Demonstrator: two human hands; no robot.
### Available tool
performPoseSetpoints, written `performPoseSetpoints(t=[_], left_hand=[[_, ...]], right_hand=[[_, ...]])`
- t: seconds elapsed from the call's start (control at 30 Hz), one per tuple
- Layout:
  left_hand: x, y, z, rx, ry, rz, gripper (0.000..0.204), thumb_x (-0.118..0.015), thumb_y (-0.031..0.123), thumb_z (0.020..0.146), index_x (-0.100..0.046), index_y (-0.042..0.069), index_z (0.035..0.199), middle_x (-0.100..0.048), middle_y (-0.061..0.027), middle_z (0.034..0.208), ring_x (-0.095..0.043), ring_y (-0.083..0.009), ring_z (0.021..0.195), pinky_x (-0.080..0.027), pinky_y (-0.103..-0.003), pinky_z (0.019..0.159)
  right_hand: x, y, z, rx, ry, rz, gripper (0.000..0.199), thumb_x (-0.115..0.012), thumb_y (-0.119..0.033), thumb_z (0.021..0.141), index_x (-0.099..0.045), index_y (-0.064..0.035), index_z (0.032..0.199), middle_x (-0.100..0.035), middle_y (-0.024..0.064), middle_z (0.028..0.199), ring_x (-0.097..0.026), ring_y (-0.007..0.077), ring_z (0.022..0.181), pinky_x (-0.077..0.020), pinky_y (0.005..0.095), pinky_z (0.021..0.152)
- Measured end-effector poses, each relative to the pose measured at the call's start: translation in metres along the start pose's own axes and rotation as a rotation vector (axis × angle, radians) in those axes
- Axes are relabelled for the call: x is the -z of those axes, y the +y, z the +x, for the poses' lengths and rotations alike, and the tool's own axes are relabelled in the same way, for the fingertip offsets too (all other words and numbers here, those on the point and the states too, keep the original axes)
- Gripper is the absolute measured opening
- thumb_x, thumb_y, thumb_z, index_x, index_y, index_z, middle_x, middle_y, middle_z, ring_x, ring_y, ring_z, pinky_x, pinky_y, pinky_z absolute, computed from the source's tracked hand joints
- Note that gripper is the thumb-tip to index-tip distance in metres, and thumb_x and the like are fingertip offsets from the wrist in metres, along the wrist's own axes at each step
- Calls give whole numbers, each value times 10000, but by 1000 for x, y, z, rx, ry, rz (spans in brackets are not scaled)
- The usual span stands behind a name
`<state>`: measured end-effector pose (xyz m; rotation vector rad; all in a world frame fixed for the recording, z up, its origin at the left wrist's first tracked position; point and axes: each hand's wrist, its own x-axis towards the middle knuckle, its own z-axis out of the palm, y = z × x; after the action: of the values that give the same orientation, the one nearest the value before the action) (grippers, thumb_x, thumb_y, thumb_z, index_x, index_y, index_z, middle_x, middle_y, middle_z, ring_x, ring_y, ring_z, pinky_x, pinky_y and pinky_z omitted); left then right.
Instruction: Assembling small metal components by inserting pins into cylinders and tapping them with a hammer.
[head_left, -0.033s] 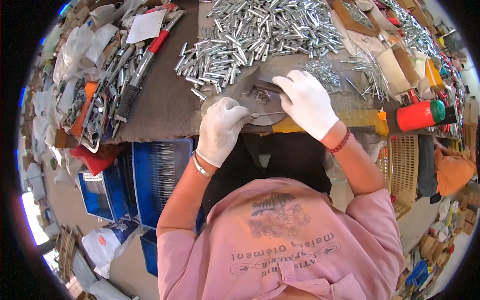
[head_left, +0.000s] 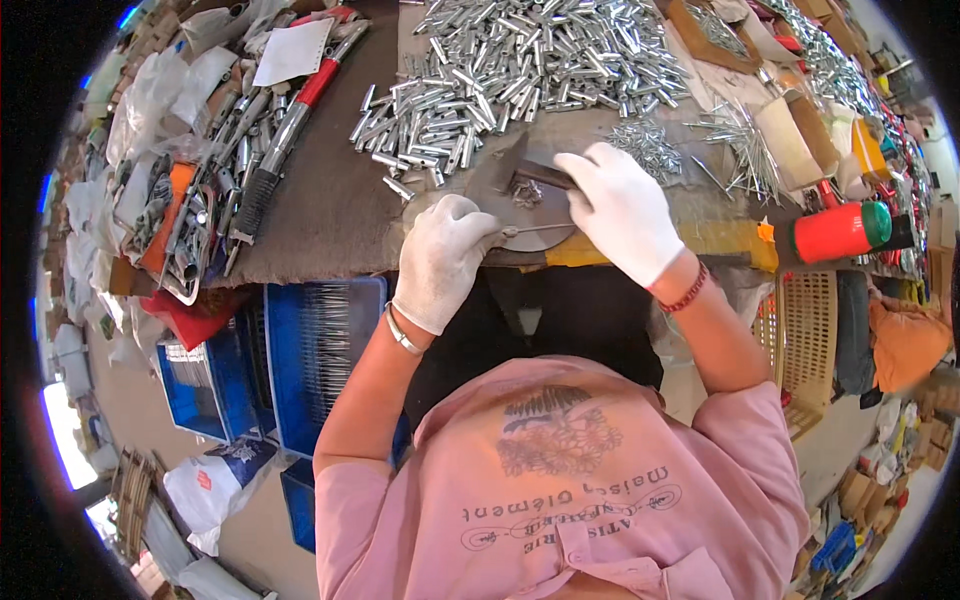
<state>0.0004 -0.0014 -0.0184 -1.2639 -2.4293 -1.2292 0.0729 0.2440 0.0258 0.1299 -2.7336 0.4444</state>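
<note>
Left hand (head_left: 447,262): the grip is narrow, pinching a thin metal rod (head_left: 543,229) near the front edge of the counter (head_left: 330,140).
Right hand (head_left: 628,212): the grip is closed around the handle of a hammer (head_left: 545,174) — its head lies beyond the rod.
Risk: a crooked hammer stroke could bend the rod, or strike the left fingers (they are quite near).
Hard to see: left fingers hide the rod's end; whether it touches the grey plate (head_left: 543,241), I cannot tell.

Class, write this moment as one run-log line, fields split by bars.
left hand: pinches thin rod | right hand: grips hammer by handle | beyond hands: heap of metal tubes
</note>
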Motion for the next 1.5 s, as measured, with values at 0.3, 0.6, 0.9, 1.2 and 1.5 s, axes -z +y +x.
performPoseSetpoints(t=[0.3, 0.6, 0.9, 1.2, 1.5], left_hand=[[1, -2, 3, -54, 7, -2, 216, -860, 50, 769, -742, 112, 939, -638, -77, 883, -652, -329, 842, -521, -440, 726], [-1, -5, 2, -37, -3, -54, 215, -867, 56, 768, -747, 108, 940, -633, -88, 867, -649, -336, 826, -518, -451, 713], [5, 1, 7, 3, -20, -86, 171, -879, 87, 767, -775, 102, 902, -656, -89, 879, -661, -329, 827, -530, -433, 728], [6, 12, -2, 79, 33, -37, 223, -864, 69, 784, -802, 78, 997, -683, -115, 927, -674, -331, 879, -537, -424, 767], [-12, 61, -32, 745, 93, -486, 506, -648, -23, 1016, -587, 37, 1514, -750, -61, 903, -640, -87, 662, -516, -259, 585]], right_hand=[[36, -28, -50, -17, 185, 95, 437, -744, -7, 877, -731, -158, 1287, -656, 94, 1041, -682, 315, 945, -571, 410, 809], [33, -25, -54, 73, 126, 88, 512, -692, -12, 886, -728, -200, 1361, -653, 62, 955, -680, 268, 820, -563, 381, 708], [4, -11, -24, 23, 10, -20, 362, -792, -71, 867, -769, -138, 1222, -669, 96, 1068, -669, 326, 984, -559, 434, 847], [5, -48, -58, -209, -226, 218, 118, -774, -190, 904, -692, -113, 941, -710, 103, 855, -723, 356, 819, -579, 464, 721], [8, -59, -60, -760, -590, 1058, 182, -693, -155, 989, -713, -33, 1122, -699, 121, 795, -684, 169, 714, -558, 342, 698]])
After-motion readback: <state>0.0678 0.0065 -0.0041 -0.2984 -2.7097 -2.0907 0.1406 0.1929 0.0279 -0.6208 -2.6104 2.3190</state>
